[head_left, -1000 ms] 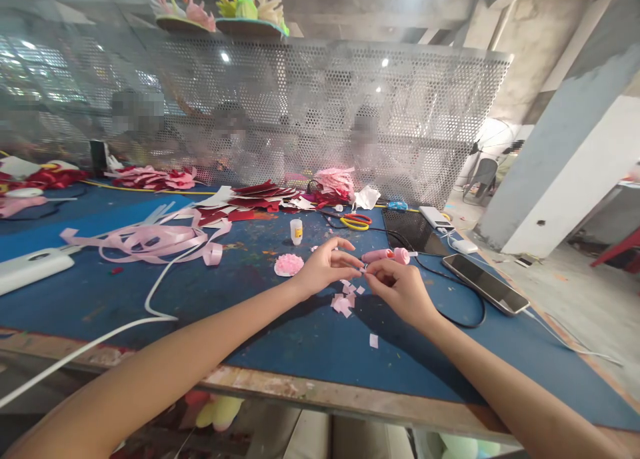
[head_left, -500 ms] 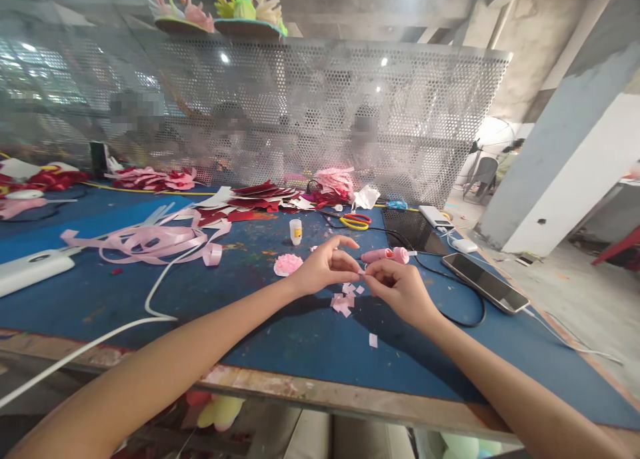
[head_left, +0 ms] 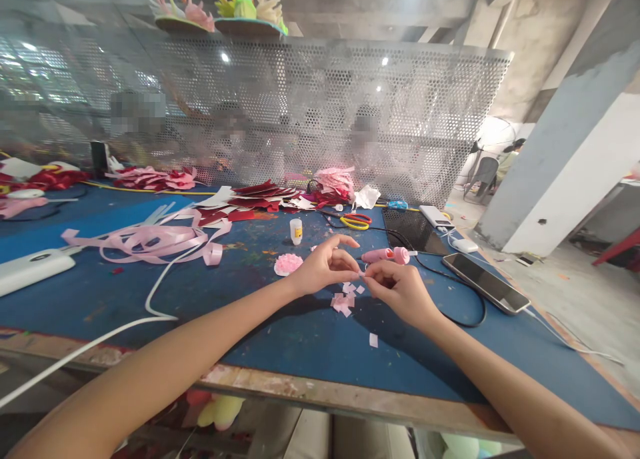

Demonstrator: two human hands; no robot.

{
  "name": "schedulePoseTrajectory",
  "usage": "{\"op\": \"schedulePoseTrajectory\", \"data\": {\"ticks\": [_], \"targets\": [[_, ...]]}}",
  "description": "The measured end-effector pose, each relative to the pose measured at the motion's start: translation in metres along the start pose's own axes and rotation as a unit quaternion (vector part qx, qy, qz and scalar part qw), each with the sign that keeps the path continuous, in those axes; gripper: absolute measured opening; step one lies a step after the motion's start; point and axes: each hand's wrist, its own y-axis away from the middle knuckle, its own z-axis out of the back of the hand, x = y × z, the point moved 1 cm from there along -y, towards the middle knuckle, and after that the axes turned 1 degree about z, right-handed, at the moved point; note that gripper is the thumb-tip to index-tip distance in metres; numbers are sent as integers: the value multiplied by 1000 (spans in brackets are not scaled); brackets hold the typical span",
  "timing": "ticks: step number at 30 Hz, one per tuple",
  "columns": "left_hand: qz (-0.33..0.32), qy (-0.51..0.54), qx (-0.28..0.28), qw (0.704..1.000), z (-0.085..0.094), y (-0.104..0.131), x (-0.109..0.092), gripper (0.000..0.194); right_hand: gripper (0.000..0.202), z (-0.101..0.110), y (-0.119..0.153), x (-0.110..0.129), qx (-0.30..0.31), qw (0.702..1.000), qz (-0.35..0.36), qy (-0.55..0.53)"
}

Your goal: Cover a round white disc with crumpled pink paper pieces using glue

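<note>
**Pinching a tiny pink piece between two hands**

Clamping the tiny pink piece with the fingertips of the left hand and right hand, nearly meeting above the blue table. Just to the near side, loose on the table, pink squares. To the left, a pink petal cluster, with an upright bottle just beyond and pink ribbon farther left. On the far side, scissors; to the right, a phone.
</note>
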Motion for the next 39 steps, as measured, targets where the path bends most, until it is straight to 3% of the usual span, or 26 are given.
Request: {"op": "schedulePoseTrajectory", "data": {"ticks": [8,13,17,23,30,39], "targets": [[-35,-87,20,995,-1,2,-4,37,13,0,0,1,17,998,31,50],[-92,-257,-2,962,-3,7,-10,22,11,-1,2,0,25,992,61,108],[-96,-320,-5,942,-6,8,-10,22,10,-3,2,0,18,987,72,140],[-116,-375,-21,919,-14,11,-7,29,8,-6,4,3,4,980,71,187],[-94,-399,-82,908,-25,17,-11,29,9,-12,6,3,-65,959,142,237],[-120,-399,-78,906,-24,19,-9,30,12,-14,8,0,-78,947,180,255]]}}
